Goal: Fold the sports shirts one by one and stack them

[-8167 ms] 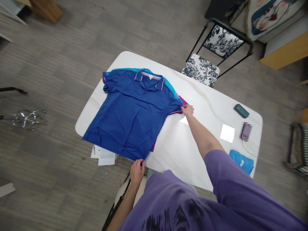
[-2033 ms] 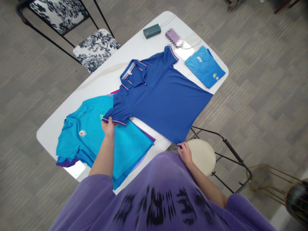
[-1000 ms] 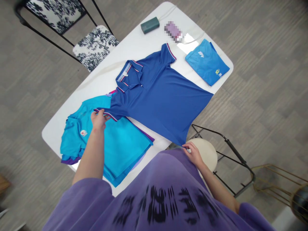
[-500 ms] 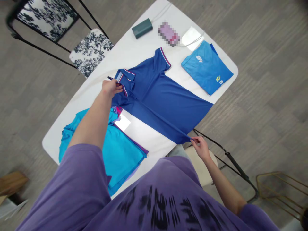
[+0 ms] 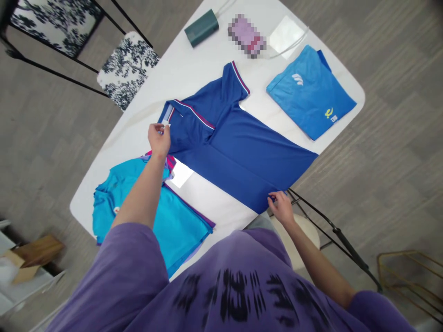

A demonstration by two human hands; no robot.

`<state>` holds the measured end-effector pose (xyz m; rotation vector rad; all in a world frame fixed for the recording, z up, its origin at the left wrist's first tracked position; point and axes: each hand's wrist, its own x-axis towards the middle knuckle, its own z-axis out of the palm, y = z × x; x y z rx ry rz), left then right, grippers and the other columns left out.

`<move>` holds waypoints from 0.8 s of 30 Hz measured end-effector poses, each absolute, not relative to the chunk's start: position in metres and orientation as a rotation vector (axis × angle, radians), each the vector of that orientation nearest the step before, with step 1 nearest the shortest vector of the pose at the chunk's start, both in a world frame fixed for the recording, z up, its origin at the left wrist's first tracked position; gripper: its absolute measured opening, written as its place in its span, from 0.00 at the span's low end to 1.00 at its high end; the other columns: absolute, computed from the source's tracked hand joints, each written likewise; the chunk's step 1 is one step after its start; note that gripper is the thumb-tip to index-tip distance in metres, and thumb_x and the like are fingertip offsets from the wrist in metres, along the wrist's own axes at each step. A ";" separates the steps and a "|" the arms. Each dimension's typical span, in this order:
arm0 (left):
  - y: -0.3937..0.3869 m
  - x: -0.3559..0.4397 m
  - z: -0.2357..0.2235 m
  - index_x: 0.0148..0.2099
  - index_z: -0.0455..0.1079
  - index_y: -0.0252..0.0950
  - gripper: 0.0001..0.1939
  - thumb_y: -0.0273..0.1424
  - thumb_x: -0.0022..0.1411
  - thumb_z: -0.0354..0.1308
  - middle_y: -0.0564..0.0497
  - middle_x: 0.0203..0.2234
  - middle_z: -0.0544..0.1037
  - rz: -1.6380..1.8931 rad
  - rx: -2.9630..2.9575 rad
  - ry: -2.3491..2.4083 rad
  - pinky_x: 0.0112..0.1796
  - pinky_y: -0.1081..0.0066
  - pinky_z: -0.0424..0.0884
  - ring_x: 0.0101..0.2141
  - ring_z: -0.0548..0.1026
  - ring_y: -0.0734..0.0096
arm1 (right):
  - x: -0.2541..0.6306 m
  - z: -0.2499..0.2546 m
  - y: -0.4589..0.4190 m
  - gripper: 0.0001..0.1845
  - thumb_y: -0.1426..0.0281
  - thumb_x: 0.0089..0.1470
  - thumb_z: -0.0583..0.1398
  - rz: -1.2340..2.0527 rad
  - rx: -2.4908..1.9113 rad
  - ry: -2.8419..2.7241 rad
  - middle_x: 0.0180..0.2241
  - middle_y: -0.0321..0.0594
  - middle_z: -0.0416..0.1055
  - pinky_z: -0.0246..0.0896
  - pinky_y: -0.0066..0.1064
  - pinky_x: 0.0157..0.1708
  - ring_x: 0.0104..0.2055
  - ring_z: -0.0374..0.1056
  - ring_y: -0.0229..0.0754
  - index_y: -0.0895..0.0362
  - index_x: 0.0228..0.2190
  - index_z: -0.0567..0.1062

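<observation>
A dark blue polo shirt (image 5: pixel 238 152) lies spread on the white table, its striped collar at the left and its hem at the lower right. My left hand (image 5: pixel 160 138) is closed at the collar, fingers pinched on its edge beside a small white tag (image 5: pixel 166 123). At the hem, my right hand (image 5: pixel 282 206) has its thumb and fingers bent around the cloth edge in a light pinch. Under my left forearm lies a bright turquoise shirt (image 5: pixel 183 226), on top of purple and pink cloth that shows at its edges.
A folded lighter blue shirt (image 5: pixel 304 101) rests on the right of the white table (image 5: pixel 207 203). Farther back are a dark green box-shaped device (image 5: pixel 202 28), a blurred pink item (image 5: pixel 246 36) and a cable. A patterned chair (image 5: pixel 128 69) stands left; a pale seat (image 5: pixel 301 235) is at the near edge.
The collar flap now lies spread out to the right and a white tag shows by my left fingers. The hem corner has dropped from its pulled shape and lies flatter. The view has shifted.
</observation>
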<state>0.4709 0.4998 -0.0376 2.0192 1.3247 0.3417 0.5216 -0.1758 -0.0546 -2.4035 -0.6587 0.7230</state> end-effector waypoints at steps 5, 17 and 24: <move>0.525 0.362 -0.045 0.55 0.74 0.38 0.22 0.49 0.72 0.67 0.43 0.51 0.80 0.242 2.027 1.479 0.57 0.60 0.78 0.48 0.78 0.61 | 0.497 -0.058 -0.061 0.15 0.60 0.78 0.58 0.741 -2.280 -0.999 0.50 0.47 0.82 0.65 0.45 0.54 0.53 0.76 0.54 0.50 0.55 0.81; 0.570 0.329 -0.068 0.46 0.75 0.42 0.14 0.47 0.70 0.68 0.45 0.47 0.80 0.218 2.191 1.055 0.66 0.49 0.72 0.53 0.76 0.54 | 0.488 -0.092 0.062 0.21 0.57 0.77 0.57 0.593 -2.510 -1.247 0.55 0.53 0.80 0.57 0.48 0.54 0.54 0.66 0.59 0.53 0.60 0.81; 0.597 0.352 -0.060 0.52 0.74 0.44 0.14 0.46 0.72 0.64 0.50 0.38 0.79 0.006 2.145 1.045 0.57 0.59 0.75 0.44 0.78 0.59 | 0.486 -0.093 0.067 0.22 0.56 0.74 0.60 0.657 -2.475 -1.165 0.54 0.53 0.79 0.59 0.51 0.58 0.55 0.65 0.60 0.51 0.61 0.82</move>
